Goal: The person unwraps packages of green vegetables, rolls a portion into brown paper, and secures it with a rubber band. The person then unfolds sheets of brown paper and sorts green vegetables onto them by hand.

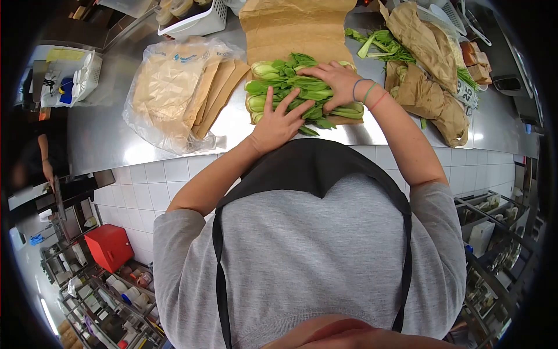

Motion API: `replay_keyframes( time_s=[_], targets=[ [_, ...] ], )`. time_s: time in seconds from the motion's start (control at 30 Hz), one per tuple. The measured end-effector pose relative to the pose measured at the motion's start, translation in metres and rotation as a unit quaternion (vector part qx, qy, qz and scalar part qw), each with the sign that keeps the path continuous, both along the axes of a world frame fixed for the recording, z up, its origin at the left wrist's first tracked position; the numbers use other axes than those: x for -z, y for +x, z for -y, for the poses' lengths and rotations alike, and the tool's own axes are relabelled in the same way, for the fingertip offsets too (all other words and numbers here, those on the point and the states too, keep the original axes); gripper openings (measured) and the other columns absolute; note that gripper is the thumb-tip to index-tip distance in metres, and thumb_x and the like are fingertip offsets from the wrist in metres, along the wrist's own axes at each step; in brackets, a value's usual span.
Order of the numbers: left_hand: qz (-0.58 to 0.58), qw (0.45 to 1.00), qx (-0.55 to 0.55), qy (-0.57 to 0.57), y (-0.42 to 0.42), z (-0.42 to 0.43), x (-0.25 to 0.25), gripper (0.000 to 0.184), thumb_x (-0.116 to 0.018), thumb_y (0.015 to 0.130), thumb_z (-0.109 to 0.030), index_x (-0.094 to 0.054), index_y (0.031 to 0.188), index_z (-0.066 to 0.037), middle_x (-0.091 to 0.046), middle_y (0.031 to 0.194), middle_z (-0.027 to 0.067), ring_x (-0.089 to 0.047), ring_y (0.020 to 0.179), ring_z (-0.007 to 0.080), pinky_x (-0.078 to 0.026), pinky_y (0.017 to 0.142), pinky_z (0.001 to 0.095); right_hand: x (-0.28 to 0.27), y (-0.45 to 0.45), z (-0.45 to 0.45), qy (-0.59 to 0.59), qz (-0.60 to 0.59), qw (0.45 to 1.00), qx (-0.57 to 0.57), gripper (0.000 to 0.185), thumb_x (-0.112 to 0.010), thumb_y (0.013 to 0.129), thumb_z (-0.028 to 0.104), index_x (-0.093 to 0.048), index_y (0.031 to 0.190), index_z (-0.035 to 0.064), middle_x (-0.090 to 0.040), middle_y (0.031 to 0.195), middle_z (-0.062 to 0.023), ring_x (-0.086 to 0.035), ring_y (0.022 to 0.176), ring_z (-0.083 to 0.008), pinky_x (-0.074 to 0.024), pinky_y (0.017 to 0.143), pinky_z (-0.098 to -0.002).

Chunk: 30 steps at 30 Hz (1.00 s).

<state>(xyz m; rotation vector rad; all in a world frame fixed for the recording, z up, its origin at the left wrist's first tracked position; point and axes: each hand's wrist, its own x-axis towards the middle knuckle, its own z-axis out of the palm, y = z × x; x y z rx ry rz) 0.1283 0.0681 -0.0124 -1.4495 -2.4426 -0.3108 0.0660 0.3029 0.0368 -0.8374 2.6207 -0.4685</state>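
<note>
A bundle of bok choy (pixel 258 103) with pale stems and green leaves lies on brown paper (pixel 299 32), which spreads up the steel counter behind it. My left hand (pixel 280 121) rests on the near left part of the leaves, its fingers spread apart. From the right, my right hand (pixel 336 82) lies over the upper right of the same bundle, fingers stretched toward the left. Both palms press on the greens and neither hand is wrapped around a stalk. Leaves under the palms are hidden.
Left of the greens lies a clear plastic bag (pixel 132 110) holding flat brown paper bags (pixel 168 87). At right are crumpled brown paper bags (pixel 433 107) and loose green stalks (pixel 381 43). A white basket (pixel 200 23) stands at the back. Another person's arm (pixel 44 152) shows far left.
</note>
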Motion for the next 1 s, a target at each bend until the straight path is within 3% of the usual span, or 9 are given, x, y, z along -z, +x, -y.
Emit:
replay_keyframes(
  time_s=[0.23, 0.33, 0.43, 0.5, 0.63, 0.73, 0.83, 0.93, 1.0],
  targets=[
    [0.004, 0.999, -0.024, -0.031, -0.004, -0.007, -0.01, 0.018, -0.064, 0.075, -0.025, -0.062, 0.086, -0.012, -0.042, 0.139, 0.0007, -0.033, 0.131, 0.034, -0.024, 0.1, 0.069, -0.002, -0.002, 0.002, 0.022, 0.014, 1.0, -0.005, 0.099, -0.077, 0.05, 0.03, -0.033, 0.14, 0.0325, -0.048, 0.129, -0.0082, -0.043, 0.118, -0.0338, -0.0384, 0.096, -0.0513],
    [0.023, 0.998, -0.017, -0.05, -0.012, -0.004, -0.023, 0.022, -0.066, 0.073, -0.024, -0.06, 0.089, -0.011, -0.043, 0.136, 0.0038, -0.041, 0.125, 0.0326, -0.035, 0.099, 0.0572, -0.006, -0.006, 0.001, 0.026, 0.047, 0.998, -0.016, 0.1, -0.078, 0.052, 0.035, -0.033, 0.141, 0.0295, -0.048, 0.129, -0.0108, -0.042, 0.118, -0.0343, -0.0381, 0.098, -0.0474],
    [0.162, 0.985, 0.06, 0.013, -0.027, 0.001, -0.054, 0.026, -0.067, 0.072, -0.02, -0.056, 0.09, -0.006, -0.05, 0.125, 0.008, -0.053, 0.108, 0.0289, -0.048, 0.084, 0.0382, -0.008, -0.02, -0.004, 0.003, 0.137, 0.99, -0.045, 0.099, -0.077, 0.056, 0.044, -0.033, 0.142, 0.0199, -0.047, 0.129, -0.0143, -0.041, 0.121, -0.0334, -0.0378, 0.1, -0.0415],
    [0.248, 0.968, 0.042, -0.006, -0.038, 0.003, -0.065, 0.025, -0.066, 0.072, -0.017, -0.055, 0.091, -0.005, -0.05, 0.122, 0.0092, -0.055, 0.105, 0.0297, -0.048, 0.082, 0.0372, -0.004, -0.024, -0.007, -0.037, 0.204, 0.975, -0.081, 0.101, -0.073, 0.06, 0.055, -0.034, 0.14, 0.0071, -0.047, 0.126, -0.0173, -0.042, 0.123, -0.031, -0.0366, 0.102, -0.0363],
    [0.416, 0.908, 0.044, -0.003, -0.072, -0.002, -0.064, 0.024, -0.066, 0.074, -0.017, -0.055, 0.091, -0.004, -0.054, 0.101, 0.011, -0.057, 0.086, 0.029, -0.046, 0.074, 0.0351, 0.001, -0.028, -0.013, -0.048, 0.194, 0.979, -0.048, 0.095, -0.073, 0.062, 0.052, -0.037, 0.14, 0.0101, -0.048, 0.121, -0.0156, -0.045, 0.119, -0.0306, -0.0356, 0.102, -0.0351],
    [0.431, 0.898, 0.083, 0.014, -0.099, -0.006, -0.056, 0.022, -0.066, 0.076, -0.019, -0.059, 0.09, -0.003, -0.059, 0.089, 0.0079, -0.057, 0.075, 0.0201, -0.044, 0.071, 0.0313, -0.007, -0.026, -0.023, -0.092, 0.089, 0.991, -0.043, 0.087, -0.072, 0.066, 0.053, -0.042, 0.137, 0.012, -0.048, 0.117, -0.0141, -0.046, 0.116, -0.0302, -0.0355, 0.101, -0.0344],
    [0.643, 0.76, 0.088, 0.011, -0.127, -0.01, -0.047, 0.023, -0.065, 0.082, -0.015, -0.062, 0.101, -0.001, -0.066, 0.087, 0.0004, -0.053, 0.08, 0.0052, -0.043, 0.072, 0.0252, -0.055, 0.002, -0.028, -0.247, -0.001, 0.963, 0.111, 0.082, -0.072, 0.068, 0.054, -0.046, 0.134, 0.0144, -0.048, 0.12, -0.0129, -0.044, 0.117, -0.0291, -0.035, 0.101, -0.0374],
    [0.677, 0.73, 0.082, -0.029, -0.143, -0.015, -0.055, 0.022, -0.065, 0.082, -0.01, -0.061, 0.102, -0.001, -0.062, 0.089, -0.003, -0.052, 0.085, 0.0058, -0.042, 0.079, 0.0228, -0.076, 0.053, -0.01, -0.003, -0.214, 0.976, 0.03, 0.084, -0.075, 0.066, 0.048, -0.04, 0.137, 0.0196, -0.044, 0.131, -0.0108, -0.041, 0.124, -0.0285, -0.0267, 0.104, -0.0562],
    [0.676, 0.732, 0.083, -0.022, -0.154, -0.017, -0.057, 0.024, -0.066, 0.081, -0.012, -0.062, 0.103, -0.003, -0.062, 0.089, -0.0044, -0.052, 0.083, 0.0047, -0.042, 0.078, 0.021, -0.056, 0.072, 0.007, 0.061, -0.247, 0.967, 0.013, 0.085, -0.076, 0.066, 0.04, -0.036, 0.139, 0.0216, -0.043, 0.135, -0.011, -0.038, 0.127, -0.0289, -0.0204, 0.106, -0.0605]
  ],
)
